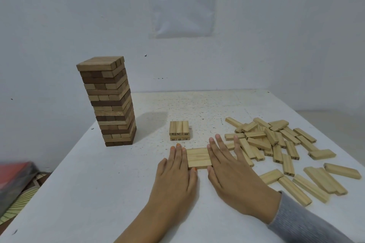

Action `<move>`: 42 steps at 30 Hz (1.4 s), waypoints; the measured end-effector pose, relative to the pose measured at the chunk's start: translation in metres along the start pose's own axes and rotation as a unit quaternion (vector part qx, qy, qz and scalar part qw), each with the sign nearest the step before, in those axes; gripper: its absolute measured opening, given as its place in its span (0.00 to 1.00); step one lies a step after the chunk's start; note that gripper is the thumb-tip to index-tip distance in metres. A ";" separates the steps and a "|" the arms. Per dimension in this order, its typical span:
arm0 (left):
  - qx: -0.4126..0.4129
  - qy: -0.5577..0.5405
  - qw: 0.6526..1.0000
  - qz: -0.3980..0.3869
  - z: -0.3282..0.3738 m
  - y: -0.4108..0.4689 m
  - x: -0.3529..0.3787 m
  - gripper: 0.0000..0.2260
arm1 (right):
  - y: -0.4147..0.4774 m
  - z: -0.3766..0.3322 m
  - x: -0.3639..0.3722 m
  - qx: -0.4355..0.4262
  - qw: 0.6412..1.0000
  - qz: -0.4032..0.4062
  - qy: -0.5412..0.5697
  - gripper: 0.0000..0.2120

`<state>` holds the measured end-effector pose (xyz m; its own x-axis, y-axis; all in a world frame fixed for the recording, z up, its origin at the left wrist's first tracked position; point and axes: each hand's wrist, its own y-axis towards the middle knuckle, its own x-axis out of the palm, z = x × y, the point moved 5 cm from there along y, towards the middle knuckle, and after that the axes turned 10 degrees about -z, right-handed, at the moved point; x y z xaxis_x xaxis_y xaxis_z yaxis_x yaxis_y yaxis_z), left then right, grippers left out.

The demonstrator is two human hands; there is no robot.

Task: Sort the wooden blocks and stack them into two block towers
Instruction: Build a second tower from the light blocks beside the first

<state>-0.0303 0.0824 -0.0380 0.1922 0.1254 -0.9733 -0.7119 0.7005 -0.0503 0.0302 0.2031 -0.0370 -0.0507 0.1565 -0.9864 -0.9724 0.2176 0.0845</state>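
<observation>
A row of three pale wooden blocks (pixel 199 159) is being held flat on the white table (pixel 118 193), close in front of the person. The blocks are lying side by side, one behind another, with their long axes running left to right. The row is being squeezed from its two short ends. The left hand (pixel 175 171) is being laid flat against the left ends and the right hand (pixel 231 169) against the right ends; the fingers of both are being kept straight and uncurled, so nothing is being grasped. Just beyond the row, a two-layer stack (pixel 179 130) of the same pale blocks is being shown with its top three blocks pointing away from the viewer, and numbers are being displayed on the near faces of both layers. To the far left, well apart, a tall tower (pixel 110 102) of darker and mid-brown blocks is standing upright, its layers being crossed alternately. To the right, a heap of loose pale blocks (pixel 266 140) is lying scattered at mixed angles, its nearest pieces touching the right hand's fingers. A grey sleeve (pixel 302 219) is being worn on the right arm, and a printed sheet (pixel 183 0) is being displayed on the wall.
</observation>
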 end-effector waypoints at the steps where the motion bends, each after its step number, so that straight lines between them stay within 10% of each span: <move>1: 0.000 -0.002 1.000 0.000 0.000 0.000 0.000 0.42 | 0.001 0.001 0.001 0.002 1.000 -0.006 0.002 0.35; 19: -0.002 -0.003 1.000 -0.014 -0.001 -0.001 0.000 0.43 | 0.005 0.011 -0.020 -0.092 0.981 -0.113 0.129 0.32; 26: 0.003 -0.005 1.000 -0.009 0.000 -0.002 -0.001 0.42 | 0.023 0.019 -0.039 -0.202 0.940 -0.028 0.272 0.15; 42: 0.003 -0.034 0.999 -0.012 0.000 -0.004 -0.004 0.39 | 0.036 0.011 -0.030 -0.203 0.914 0.000 0.351 0.13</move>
<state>-0.0282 0.0790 -0.0342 0.2547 0.1552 -0.9545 -0.7018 0.7087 -0.0720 -0.0009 0.2172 -0.0028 -0.0449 -0.5310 -0.8461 -0.9695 -0.1810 0.1651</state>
